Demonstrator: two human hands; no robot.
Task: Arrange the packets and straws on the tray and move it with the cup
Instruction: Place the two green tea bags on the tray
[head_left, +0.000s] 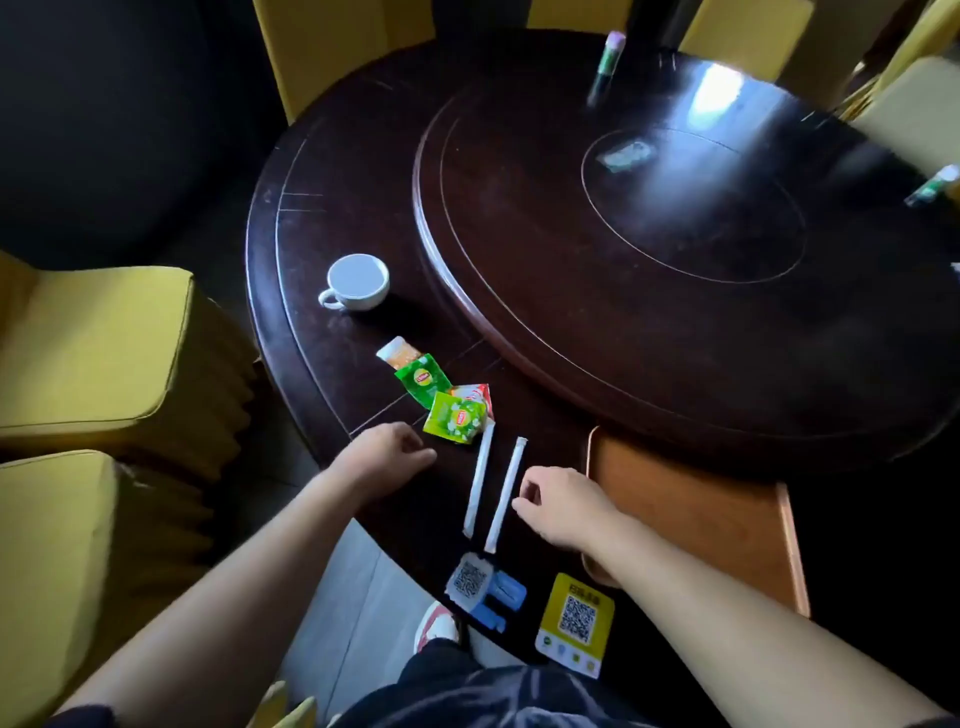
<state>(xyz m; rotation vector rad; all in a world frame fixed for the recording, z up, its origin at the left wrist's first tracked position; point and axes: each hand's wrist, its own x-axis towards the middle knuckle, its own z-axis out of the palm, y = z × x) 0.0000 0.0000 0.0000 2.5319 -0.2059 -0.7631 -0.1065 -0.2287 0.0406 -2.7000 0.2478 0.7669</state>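
Dark wood round table (332, 218) w/ a raised turntable (623, 249) in the middle. White cup (357, 282) sits upright near the table's left edge, handle pointing left, well apart from the tray. Packets lie in a loose line below the cup: orange packet (397, 353) farthest up, its lower end under a green packet (422, 380); then a red-white packet (474, 394) partly under a 2nd green packet (456, 422). 2 paper-wrapped straws lie side by side, nearly parallel, slightly apart: left straw (479, 480) w/ its top end touching the 2nd green packet, right straw (506, 493) just beside it. Orange-brown tray (691, 499) rests on the near-right part of the table, bare inside, its far edge up against the turntable rim.

Left hand (387, 451) rests at the table edge just below the packets, fingers loosely curled, holding nothing. Right hand (558, 501) hovers betw the right straw and the tray, thumb and forefinger part open in a pinch shape close to the straw; can't tell if they touch it, nothing gripped.

2 QR code cards near the front edge: blue-white one (483, 584), yellow one (575, 621). Yellow chairs (93, 353) around the table
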